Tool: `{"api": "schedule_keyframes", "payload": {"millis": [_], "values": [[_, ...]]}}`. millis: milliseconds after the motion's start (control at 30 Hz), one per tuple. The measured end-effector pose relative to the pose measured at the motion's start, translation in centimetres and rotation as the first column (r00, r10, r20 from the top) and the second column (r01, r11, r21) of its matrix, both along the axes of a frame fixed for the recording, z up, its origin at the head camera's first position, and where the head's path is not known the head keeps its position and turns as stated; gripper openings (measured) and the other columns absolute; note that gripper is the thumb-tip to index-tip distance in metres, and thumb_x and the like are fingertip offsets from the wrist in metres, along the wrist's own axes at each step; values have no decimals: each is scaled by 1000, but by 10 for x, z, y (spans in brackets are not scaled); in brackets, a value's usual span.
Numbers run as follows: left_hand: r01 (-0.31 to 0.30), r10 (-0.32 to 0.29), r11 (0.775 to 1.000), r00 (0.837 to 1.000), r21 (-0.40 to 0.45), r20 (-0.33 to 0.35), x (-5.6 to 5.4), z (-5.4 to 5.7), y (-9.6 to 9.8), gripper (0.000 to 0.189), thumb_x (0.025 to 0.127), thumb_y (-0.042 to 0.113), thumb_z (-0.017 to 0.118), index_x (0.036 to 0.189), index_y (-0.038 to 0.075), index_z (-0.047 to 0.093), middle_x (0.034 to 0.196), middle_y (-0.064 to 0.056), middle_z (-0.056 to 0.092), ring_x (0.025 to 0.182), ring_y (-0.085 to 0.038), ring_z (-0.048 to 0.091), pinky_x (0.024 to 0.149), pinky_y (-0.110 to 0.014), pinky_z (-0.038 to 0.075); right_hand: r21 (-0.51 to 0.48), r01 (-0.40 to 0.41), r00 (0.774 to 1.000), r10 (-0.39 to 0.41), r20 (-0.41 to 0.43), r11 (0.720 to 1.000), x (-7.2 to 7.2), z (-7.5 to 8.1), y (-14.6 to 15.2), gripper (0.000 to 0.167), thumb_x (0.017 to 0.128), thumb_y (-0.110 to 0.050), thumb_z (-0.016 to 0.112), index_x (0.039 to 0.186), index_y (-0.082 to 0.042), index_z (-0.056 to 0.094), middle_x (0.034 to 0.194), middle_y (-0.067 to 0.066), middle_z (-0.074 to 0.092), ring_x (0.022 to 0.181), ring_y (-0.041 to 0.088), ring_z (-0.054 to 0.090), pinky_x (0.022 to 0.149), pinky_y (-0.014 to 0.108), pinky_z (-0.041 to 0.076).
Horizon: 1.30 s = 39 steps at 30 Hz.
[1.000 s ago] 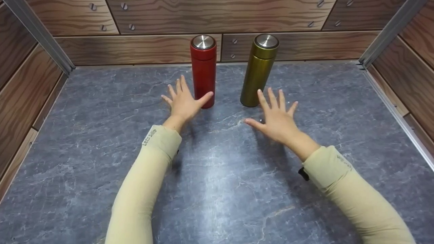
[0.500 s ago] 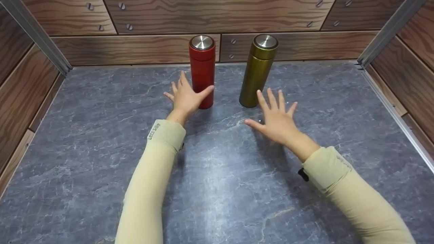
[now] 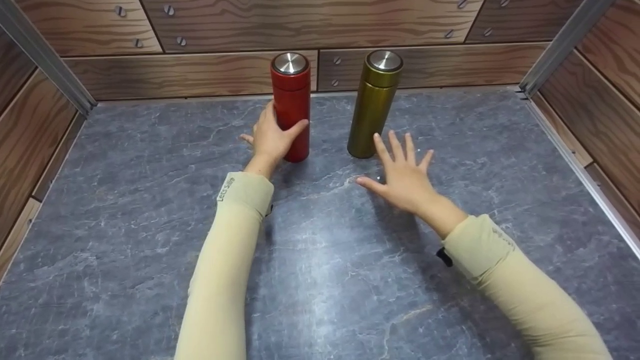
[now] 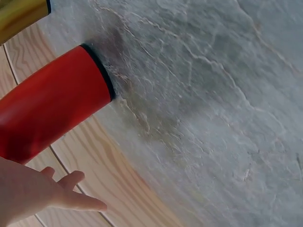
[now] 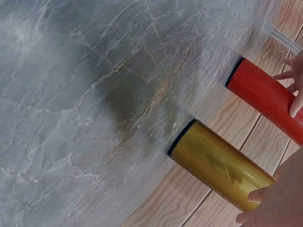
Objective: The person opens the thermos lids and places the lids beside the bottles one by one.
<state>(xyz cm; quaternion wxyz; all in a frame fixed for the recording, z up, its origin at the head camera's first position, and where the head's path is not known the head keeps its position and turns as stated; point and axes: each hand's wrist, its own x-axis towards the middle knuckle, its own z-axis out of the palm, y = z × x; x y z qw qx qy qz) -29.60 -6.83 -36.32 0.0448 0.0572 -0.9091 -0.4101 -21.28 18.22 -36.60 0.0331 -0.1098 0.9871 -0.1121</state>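
Note:
A red thermos bottle [image 3: 292,112] with a steel-topped lid stands upright toward the back of the table. My left hand [image 3: 271,141] is right at its left side, thumb across the front and some fingers hidden behind. In the left wrist view, several fingers [image 4: 78,203] stretch out past the red bottle [image 4: 57,101]. To the right stands a gold-green thermos bottle [image 3: 372,110], also upright. My right hand [image 3: 406,181] hovers with spread fingers in front of it, the index fingertip overlapping the bottle's lower edge in the head view.
A grey marble-patterned tabletop [image 3: 150,240] lies beneath both hands. Wood-pattern panels [image 3: 200,75] rise behind the bottles and along both sides, with metal corner posts [image 3: 555,50] at the back.
My left hand has moved in against the red bottle, its fingers going from spread to partly behind it. The right hand has stayed spread, and the view has shifted slightly.

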Motion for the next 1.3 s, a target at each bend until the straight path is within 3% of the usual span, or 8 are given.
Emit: {"api": "schedule_keyframes", "payload": {"millis": [133, 333, 467, 600, 800, 1067, 1300], "values": [[2, -1, 999, 1000, 40, -15, -1, 0, 0, 75, 81, 51, 64, 142, 20, 34, 141, -2, 45, 133, -24, 39, 105, -71, 1, 4, 3, 1000, -3, 6, 1000, 0, 1, 1, 97, 82, -73, 41, 151, -21, -3, 157, 17, -6, 141, 46, -12, 98, 75, -9], [20, -12, 984, 999, 176, -47, 1, -3, -1, 72, 82, 42, 67, 139, 17, 33, 137, -4, 50, 130, -20, 44, 109, -66, 1, -4, -8, 1000, 8, 0, 1000, 1, 1, -1, 94, 85, -66, 46, 151, -20, -1, 157, 17, -4, 141, 46, -10, 98, 75, -10], [57, -22, 966, 990, 252, -138, 4, -6, -4, 67, 81, 32, 70, 136, 12, 37, 131, -9, 54, 122, -21, 50, 111, -51, 21, -9, -14, 1000, 14, -4, 1000, 0, 1, -2, 93, 85, -64, 47, 151, -20, 0, 157, 17, -3, 141, 46, -9, 100, 74, -8], [121, -56, 952, 971, 281, -230, 8, -8, -8, 63, 79, 22, 73, 131, 6, 41, 124, -12, 55, 114, -22, 53, 100, -36, 41, 1, -12, 1000, 12, -5, 1000, 0, 1, -1, 93, 85, -67, 45, 151, -19, -1, 157, 18, -1, 141, 46, -6, 102, 74, -5], [160, -101, 950, 970, 269, -220, 17, -5, -13, 62, 79, 23, 74, 131, 11, 43, 125, -8, 55, 114, -19, 53, 99, -35, 42, 4, -11, 1000, 11, -1, 1000, -1, 1, 0, 98, 81, -77, 36, 151, -20, -1, 157, 19, 3, 142, 46, -4, 103, 72, -5], [188, -139, 953, 968, 239, -208, 28, -1, -21, 64, 74, 27, 77, 129, 16, 46, 121, -4, 58, 109, -17, 56, 94, -35, 47, -15, -17, 1000, 17, -3, 1000, -2, 2, -1, 93, 84, -69, 42, 152, -19, 2, 156, 20, 9, 141, 47, 1, 104, 71, -4], [223, -186, 963, 957, 154, -222, 33, 3, -23, 61, 73, 30, 78, 125, 15, 49, 118, -3, 60, 106, -16, 57, 92, -34, 48, -71, -18, 1000, 20, 21, 997, -1, 3, 0, 91, 86, -68, 40, 152, -17, 3, 155, 21, 13, 141, 48, 5, 106, 69, -1]]}}
